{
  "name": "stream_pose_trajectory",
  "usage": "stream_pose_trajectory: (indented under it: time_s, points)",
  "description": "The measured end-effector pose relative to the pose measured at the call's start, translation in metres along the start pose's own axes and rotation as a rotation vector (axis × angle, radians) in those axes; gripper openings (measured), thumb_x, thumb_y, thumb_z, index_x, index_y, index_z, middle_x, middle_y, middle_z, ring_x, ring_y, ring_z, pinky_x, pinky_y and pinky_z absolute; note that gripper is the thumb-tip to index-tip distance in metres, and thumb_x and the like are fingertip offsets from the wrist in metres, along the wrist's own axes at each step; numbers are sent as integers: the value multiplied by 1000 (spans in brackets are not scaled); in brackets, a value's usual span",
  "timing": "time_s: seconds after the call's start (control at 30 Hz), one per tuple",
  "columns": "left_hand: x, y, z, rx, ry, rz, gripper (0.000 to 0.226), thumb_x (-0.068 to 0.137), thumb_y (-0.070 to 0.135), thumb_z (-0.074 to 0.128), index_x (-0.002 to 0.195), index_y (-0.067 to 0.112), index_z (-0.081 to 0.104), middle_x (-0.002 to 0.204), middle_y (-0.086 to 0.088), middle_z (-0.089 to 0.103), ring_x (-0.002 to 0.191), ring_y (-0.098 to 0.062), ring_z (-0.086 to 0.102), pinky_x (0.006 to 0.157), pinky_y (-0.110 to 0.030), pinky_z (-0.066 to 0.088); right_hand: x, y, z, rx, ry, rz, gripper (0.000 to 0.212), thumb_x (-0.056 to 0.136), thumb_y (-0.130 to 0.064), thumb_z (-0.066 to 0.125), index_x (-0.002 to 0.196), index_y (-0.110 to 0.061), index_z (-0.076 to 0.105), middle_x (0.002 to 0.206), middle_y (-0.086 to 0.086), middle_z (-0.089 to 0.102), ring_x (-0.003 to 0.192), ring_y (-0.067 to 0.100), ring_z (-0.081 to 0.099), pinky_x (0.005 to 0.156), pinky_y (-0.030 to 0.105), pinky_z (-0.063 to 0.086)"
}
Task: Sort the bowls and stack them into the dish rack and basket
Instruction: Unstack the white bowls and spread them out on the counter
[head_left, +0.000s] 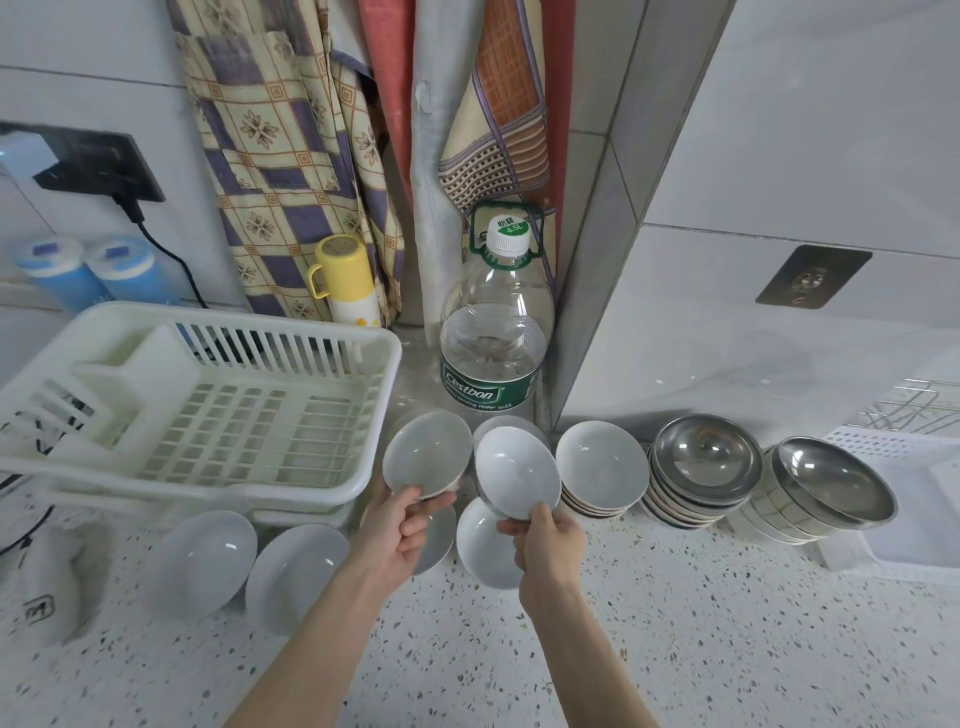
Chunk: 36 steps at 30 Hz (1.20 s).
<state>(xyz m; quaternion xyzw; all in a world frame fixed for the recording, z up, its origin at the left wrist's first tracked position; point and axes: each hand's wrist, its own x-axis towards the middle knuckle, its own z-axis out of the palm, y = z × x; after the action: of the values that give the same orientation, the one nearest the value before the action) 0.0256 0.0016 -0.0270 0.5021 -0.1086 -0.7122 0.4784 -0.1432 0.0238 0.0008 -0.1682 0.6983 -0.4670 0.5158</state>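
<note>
Speckled bench (675, 649) runs under your hands, with the empty white rack (208, 415) at the left and metal bowl stacks (706, 467) at the right. Your left hand (402, 530) pinches one white bowl (426, 452) by its near rim, thumb inside; your right hand (545, 540) holds another (514, 478) the same way, both lifted and tilted. More white bowls (202, 556) sit on the bench below. These look glazed, so likely slick, stiff and chippable: keep your grip on the rim, and don't let the two knock together.
</note>
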Motion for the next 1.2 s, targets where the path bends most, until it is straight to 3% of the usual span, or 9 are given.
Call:
stream_pose_trajectory:
  time_s: [0.2,0.37,0.53,0.83,0.97,1.2]
  points:
    - [-44,-21,-7,-29,-126,-9,29,101,5,42,128,16,48,90,-28,73,28,-2,31,27,-12,24,-25,6,-32,109,-5,32,22,89,1,39,73,-1,54,53,13,64,34,10,27,36,21,24]
    - [-70,-35,-23,41,-161,-5,38,102,6,43,132,29,48,93,-31,71,29,-3,29,27,-13,23,-41,12,-46,114,10,36,24,88,3,39,69,-1,54,49,11,59,34,10,27,34,21,23]
    - [-90,-46,-42,152,-166,-9,39,101,6,42,133,28,47,92,-31,71,30,-3,29,28,-14,23,-64,28,-56,163,37,43,24,90,2,39,78,4,59,48,9,57,32,8,29,32,19,25]
    - [-132,-54,-111,376,-153,53,49,100,1,41,129,40,46,93,-34,70,35,-8,49,30,-16,23,-101,76,-53,107,44,52,23,89,1,39,75,0,57,45,5,50,36,10,26,35,21,21]
    - [-141,-61,-129,474,-133,47,57,99,2,41,122,54,43,90,-32,72,31,-10,39,30,-18,21,-111,94,-53,52,29,68,23,91,-1,39,79,2,58,47,4,49,36,9,26,34,20,21]
    - [-139,-78,-134,561,-71,94,62,96,0,43,134,48,38,86,-17,76,69,-36,54,33,-16,20,-116,118,-69,-86,62,9,23,95,-6,39,83,2,57,50,4,50,38,10,30,36,20,26]
